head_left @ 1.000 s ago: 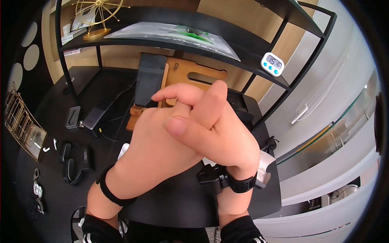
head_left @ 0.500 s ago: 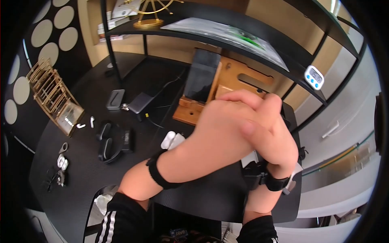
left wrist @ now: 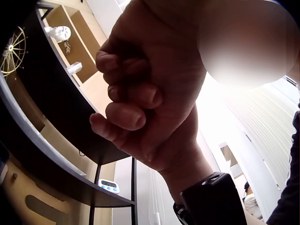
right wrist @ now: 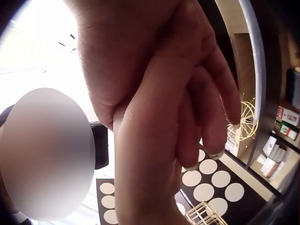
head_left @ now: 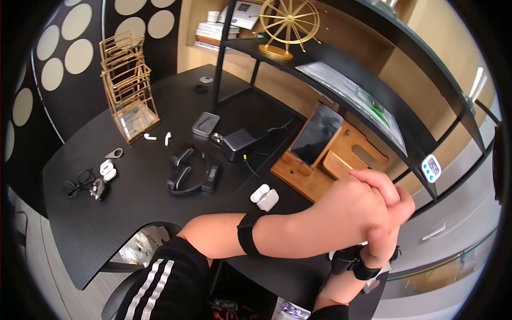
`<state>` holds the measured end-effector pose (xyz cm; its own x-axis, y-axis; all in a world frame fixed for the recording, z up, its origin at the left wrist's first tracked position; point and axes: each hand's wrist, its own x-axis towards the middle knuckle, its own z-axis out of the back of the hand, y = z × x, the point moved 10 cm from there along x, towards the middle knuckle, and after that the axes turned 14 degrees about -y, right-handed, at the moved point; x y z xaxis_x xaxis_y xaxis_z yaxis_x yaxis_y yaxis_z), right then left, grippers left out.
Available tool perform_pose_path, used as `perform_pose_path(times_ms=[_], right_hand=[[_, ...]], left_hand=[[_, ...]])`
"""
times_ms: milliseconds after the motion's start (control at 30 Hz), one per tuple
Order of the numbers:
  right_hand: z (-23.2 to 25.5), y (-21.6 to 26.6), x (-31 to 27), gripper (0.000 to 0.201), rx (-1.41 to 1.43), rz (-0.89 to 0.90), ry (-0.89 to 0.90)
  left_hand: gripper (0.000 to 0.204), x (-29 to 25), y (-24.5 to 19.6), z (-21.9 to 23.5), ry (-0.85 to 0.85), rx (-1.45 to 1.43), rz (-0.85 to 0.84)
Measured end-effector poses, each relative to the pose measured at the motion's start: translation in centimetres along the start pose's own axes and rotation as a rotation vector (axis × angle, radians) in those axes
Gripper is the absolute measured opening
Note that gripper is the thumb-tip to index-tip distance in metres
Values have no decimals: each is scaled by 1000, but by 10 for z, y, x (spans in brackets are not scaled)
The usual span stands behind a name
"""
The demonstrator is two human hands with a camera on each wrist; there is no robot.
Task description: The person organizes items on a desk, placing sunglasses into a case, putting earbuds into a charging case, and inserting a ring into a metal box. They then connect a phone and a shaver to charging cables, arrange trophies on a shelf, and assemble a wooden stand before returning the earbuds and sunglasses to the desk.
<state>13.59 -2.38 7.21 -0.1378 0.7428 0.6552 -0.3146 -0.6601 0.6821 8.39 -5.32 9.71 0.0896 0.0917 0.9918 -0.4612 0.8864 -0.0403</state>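
In the head view my two hands are clasped together over the right side of the black desk (head_left: 128,213). My left hand (head_left: 346,209) reaches across from the left, a black strap (head_left: 247,234) round its wrist. My right hand (head_left: 399,213) holds it from the right, thumb lying over it. Up close in the left wrist view, curled fingers (left wrist: 126,116) are folded among each other. Fingers (right wrist: 213,140) bend round the other hand in the right wrist view. No object shows between the palms. An open white earbud case (head_left: 265,197) lies beyond my left forearm.
Behind the hands stands a wooden stand (head_left: 296,173) with a phone (head_left: 319,133), beneath a black shelf (head_left: 341,58) bearing a white timer (head_left: 431,168). Further left are a headset (head_left: 184,186), a dark rectangular device (head_left: 242,143), two earbuds (head_left: 168,138) and a gold-framed model (head_left: 128,85).
The head view has swung left, so the desk's left side shows more and the hands appear further right. The hands stay clasped while turning at the wrists.
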Motion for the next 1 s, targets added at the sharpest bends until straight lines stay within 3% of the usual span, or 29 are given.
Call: perform_pose_path(times_ms=[67, 100, 167, 267, 367, 400, 467, 500, 533, 600, 633, 700, 800, 933, 1000], right_hand=[[-4, 5, -1, 86, -25, 52, 9], [-8, 6, -2, 80, 18, 29, 23], [-20, 8, -3, 75, 82, 7, 40], [-66, 6, -10, 66, 110, -48, 225], [-107, 6, -22, 52, 189, -129, 403], [-117, 4, -26, 52, 199, -130, 393], [-142, -9, -39, 58, 320, -297, 429], [-155, -22, -57, 51, 412, -621, 553], [-162, -24, -62, 51, 421, -624, 530], [-198, -41, -94, 46, 673, -900, 592], [-206, -52, -100, 46, 681, -902, 571], [-234, -62, -135, 49, 714, -1004, 823], [-249, -63, -143, 52, 742, -938, 879], [-259, -75, -153, 54, 842, -977, 887], [-260, -80, -156, 55, 805, -1035, 896]], left_hand=[[19, 1, -2, 20, -107, -279, 17], [19, -1, 0, 25, -103, -265, 21], [22, -8, 3, 27, 42, -189, -16], [22, -22, 11, 49, 169, -128, -35], [20, -52, 33, 58, 445, -67, 129], [20, -58, 33, 65, 458, -67, 125], [26, -78, 47, 74, 527, 7, 266], [40, -87, 51, 78, 568, -37, 325], [40, -95, 50, 84, 586, -48, 313], [34, -129, 66, 87, 771, 7, 497], [34, -130, 67, 92, 786, -4, 486], [30, -172, 77, 93, 1164, 30, 689], [33, -189, 80, 99, 1201, 111, 670], [35, -203, 84, 97, 1230, 143, 612], [35, -209, 90, 96, 1201, 109, 703]])
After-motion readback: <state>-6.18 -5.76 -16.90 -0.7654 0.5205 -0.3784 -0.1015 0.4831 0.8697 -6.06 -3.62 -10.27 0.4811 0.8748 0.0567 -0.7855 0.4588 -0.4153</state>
